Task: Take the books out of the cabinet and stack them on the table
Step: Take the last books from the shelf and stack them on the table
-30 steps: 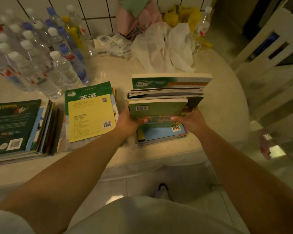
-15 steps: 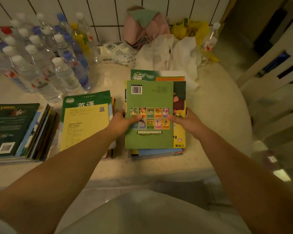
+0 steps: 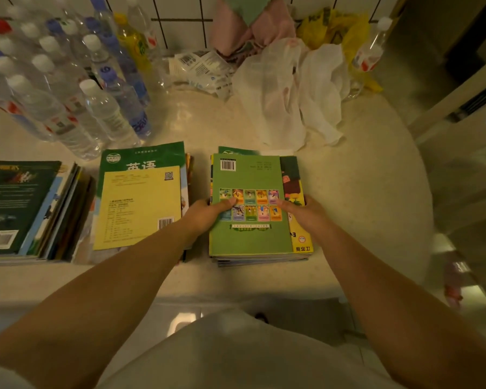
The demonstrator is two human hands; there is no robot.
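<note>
On the round marble table (image 3: 362, 192), the book stack (image 3: 260, 256) now lies flat, lowered from its tilt a second ago, so delivered; left hand (image 3: 205, 217) and right hand (image 3: 306, 211) pinch the green book (image 3: 250, 242) edges, thumbs on top

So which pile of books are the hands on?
The right-hand pile, the one with the light green book on top. Both the left hand and right hand hold it; the other two piles lie untouched.

Lower books (image 3: 261, 261) in right stack hidden; cover text unreadable.
</note>
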